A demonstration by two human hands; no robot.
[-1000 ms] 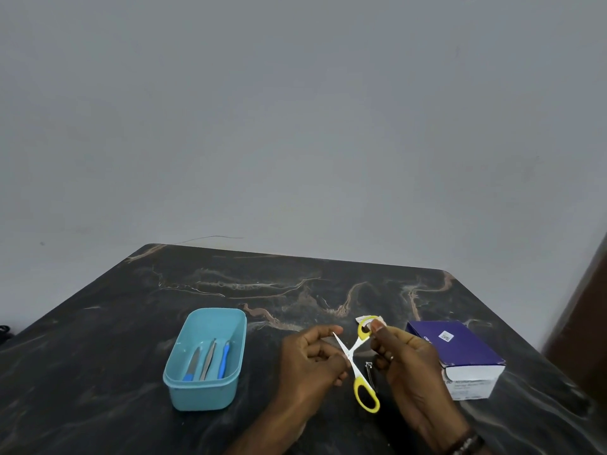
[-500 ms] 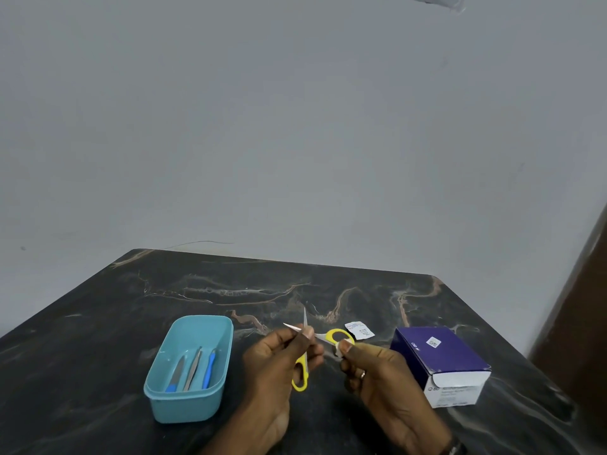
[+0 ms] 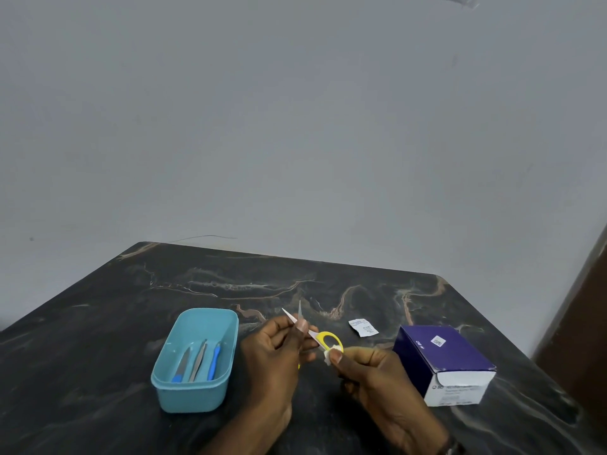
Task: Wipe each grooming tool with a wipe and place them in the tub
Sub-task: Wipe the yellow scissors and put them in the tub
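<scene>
Left hand (image 3: pixel 279 349): we saw it raised over the table (image 3: pixel 98 339), fingers curled round the open scissors (image 3: pixel 323 339).
Right hand (image 3: pixel 371 372): we saw it pinching a wipe (image 3: pixel 329 355) against the yellow handle.

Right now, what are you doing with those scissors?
The left hand holds the yellow-handled scissors near the blades, which are spread open. The right hand pinches a small white wipe against one handle loop. Three tools already lie in the blue tub. The scissors aren't in yet.
</scene>
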